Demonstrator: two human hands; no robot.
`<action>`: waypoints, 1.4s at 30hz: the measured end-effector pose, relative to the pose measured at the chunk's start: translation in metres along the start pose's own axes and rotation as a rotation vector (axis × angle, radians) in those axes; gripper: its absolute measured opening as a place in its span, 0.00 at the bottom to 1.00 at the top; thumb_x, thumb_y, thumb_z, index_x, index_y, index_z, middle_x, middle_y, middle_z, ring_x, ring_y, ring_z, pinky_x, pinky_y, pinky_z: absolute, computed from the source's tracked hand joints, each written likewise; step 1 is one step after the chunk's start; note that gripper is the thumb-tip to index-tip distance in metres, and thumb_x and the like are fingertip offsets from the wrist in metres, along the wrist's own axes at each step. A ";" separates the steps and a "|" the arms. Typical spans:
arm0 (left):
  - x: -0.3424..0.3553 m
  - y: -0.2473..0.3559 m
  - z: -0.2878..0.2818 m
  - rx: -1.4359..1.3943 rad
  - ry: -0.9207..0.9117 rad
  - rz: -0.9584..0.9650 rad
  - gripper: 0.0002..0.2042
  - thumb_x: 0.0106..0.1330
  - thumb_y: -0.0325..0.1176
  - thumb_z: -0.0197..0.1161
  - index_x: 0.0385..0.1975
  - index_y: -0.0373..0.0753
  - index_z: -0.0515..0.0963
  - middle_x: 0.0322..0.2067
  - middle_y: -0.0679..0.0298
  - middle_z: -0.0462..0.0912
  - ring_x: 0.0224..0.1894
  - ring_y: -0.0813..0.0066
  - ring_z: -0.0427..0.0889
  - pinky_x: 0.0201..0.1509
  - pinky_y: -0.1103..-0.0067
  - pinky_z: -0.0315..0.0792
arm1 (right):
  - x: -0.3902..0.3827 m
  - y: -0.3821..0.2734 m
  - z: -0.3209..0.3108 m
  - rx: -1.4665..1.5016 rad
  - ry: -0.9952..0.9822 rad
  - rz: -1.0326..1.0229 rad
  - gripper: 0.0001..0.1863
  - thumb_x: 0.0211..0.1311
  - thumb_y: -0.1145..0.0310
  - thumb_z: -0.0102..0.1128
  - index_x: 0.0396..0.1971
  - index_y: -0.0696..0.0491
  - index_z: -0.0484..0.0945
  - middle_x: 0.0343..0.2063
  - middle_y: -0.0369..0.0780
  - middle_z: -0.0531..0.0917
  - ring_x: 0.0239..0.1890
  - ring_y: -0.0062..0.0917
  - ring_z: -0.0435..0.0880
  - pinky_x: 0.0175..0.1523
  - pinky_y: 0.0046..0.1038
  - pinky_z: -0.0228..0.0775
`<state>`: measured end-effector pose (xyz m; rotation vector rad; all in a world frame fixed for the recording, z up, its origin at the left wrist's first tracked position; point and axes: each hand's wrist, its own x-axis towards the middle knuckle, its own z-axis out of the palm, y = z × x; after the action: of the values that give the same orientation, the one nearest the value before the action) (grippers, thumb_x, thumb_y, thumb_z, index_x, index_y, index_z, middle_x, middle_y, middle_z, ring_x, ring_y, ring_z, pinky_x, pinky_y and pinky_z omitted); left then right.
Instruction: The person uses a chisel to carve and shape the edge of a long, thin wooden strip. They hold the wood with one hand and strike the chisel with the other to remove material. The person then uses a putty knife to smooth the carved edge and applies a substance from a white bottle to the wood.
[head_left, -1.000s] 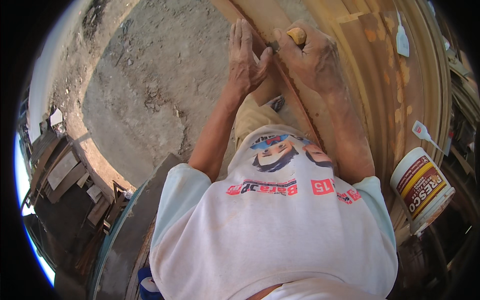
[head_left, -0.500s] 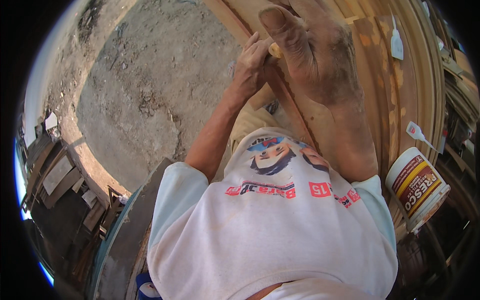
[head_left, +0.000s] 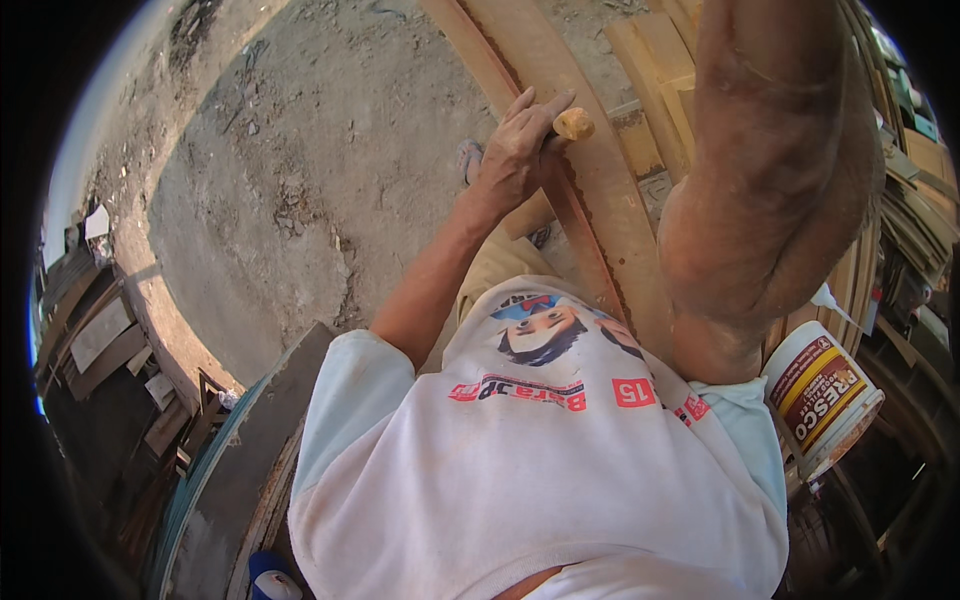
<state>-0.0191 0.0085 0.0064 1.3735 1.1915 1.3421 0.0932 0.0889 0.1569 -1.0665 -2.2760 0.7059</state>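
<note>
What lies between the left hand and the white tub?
Head view: boards and the right forearm lie between the left hand, holding a tan block, and tub.

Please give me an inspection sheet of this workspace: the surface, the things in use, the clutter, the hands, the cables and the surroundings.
Surface: long curved wooden planks lying over bare dirt ground.
Things in use: a small tan block, likely for sanding, held against the plank.
Clutter: a labelled white tub beside the planks; wood scraps at the left edge.
Hands: left hand has its grip on the block; the right hand is out of view, only the raised right forearm shows.
Cables: nothing seen.
Surroundings: outdoor yard, stacked lumber on the right.
</note>
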 end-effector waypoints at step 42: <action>0.030 -0.031 0.009 0.178 0.026 0.235 0.16 0.81 0.44 0.62 0.44 0.34 0.80 0.37 0.52 0.85 0.42 0.55 0.88 0.44 0.69 0.80 | 0.015 0.000 -0.022 0.020 0.095 -0.094 0.28 0.84 0.49 0.46 0.57 0.61 0.78 0.54 0.58 0.84 0.59 0.57 0.83 0.65 0.52 0.71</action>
<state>-0.0132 0.0442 -0.0190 1.6698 1.2197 1.4462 0.0989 0.1061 0.1768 -0.9563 -2.2175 0.6258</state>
